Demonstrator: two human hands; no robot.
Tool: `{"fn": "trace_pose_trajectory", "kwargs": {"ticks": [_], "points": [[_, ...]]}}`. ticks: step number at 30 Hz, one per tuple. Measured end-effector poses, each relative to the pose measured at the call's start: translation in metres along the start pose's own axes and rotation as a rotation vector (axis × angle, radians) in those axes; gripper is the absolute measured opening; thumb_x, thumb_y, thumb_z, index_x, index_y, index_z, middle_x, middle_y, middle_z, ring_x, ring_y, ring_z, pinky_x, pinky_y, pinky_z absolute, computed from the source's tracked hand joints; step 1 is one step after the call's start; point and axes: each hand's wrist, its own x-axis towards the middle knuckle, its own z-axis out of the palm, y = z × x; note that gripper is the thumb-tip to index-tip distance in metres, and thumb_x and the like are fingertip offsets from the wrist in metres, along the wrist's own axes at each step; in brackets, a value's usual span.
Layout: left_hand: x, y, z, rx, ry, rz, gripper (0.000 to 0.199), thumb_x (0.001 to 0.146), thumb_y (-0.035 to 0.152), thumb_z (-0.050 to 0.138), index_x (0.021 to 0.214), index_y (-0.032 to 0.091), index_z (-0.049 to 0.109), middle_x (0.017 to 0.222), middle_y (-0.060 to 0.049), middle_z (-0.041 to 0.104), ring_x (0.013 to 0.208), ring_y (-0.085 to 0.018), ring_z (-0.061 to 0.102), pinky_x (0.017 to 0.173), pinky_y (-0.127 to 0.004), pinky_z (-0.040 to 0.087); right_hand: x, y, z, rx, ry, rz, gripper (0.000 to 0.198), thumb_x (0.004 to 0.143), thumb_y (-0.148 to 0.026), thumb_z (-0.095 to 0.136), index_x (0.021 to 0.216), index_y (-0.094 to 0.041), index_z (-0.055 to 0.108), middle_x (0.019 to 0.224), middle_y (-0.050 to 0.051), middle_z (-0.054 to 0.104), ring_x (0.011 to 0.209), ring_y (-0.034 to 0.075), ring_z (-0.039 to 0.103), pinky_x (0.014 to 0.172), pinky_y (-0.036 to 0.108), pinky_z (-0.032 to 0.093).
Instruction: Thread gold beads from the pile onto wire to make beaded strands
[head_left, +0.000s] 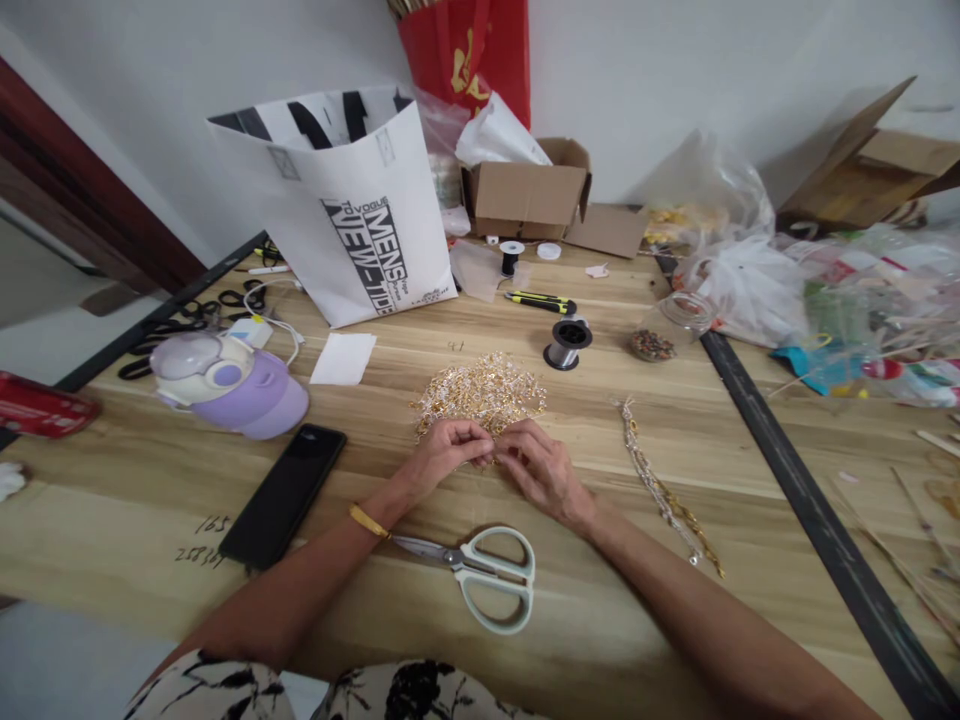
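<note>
At the near side of the shiny pile (480, 388), my left hand (444, 448) and right hand (546, 470) pinch closed, contents undeterminable. Judged step: fingertip work; next requires steadiness.

Gold and silver mingle across the pile of jewellery pieces (480, 390) just beyond the hands (544, 475), and the chains (660, 488) to their right pair silver with gold. Left of the hands, the drinking bottle (259, 405) is lavender and cream, the smartphone (285, 495) black, the can (41, 405) red. On their near side, the scissors (459, 562) have mint handles and grey blades; the cream clothing (420, 690) bears a black floral print. Beyond the hands, the shopping bag (375, 225) is white with black lettering, the gift bag (480, 55) red with gold characters, the carton (525, 195) brown. Brown grain streaks the tan surface (585, 610).
</note>
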Motion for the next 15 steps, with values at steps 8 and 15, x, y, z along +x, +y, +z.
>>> {"fn": "trace_pose_trajectory", "kwargs": {"ticks": [8,15], "points": [[0.0019,-0.0057,0.0007,-0.024,-0.032,-0.017,0.022,0.07,0.032,0.069,0.067,0.011,0.064,0.061,-0.001,0.063,0.059,-0.011,0.055,0.063,-0.023,0.046,-0.0014,0.0002,0.0002,-0.037,0.003,-0.015,0.012,0.094,-0.022,0.045,0.1,-0.02,0.056,0.094,0.008,0.06,0.085,0.017,0.059,0.069,0.028,0.051],[0.0019,-0.0066,0.0004,-0.038,-0.041,-0.016,0.021,0.07,0.03,0.069,0.066,0.011,0.064,0.061,-0.001,0.063,0.06,-0.011,0.056,0.063,-0.022,0.046,-0.0039,-0.0003,0.0007,-0.122,-0.02,-0.009,0.013,0.095,-0.021,0.043,0.099,-0.019,0.055,0.094,0.009,0.06,0.085,0.016,0.06,0.066,0.025,0.05]]}}
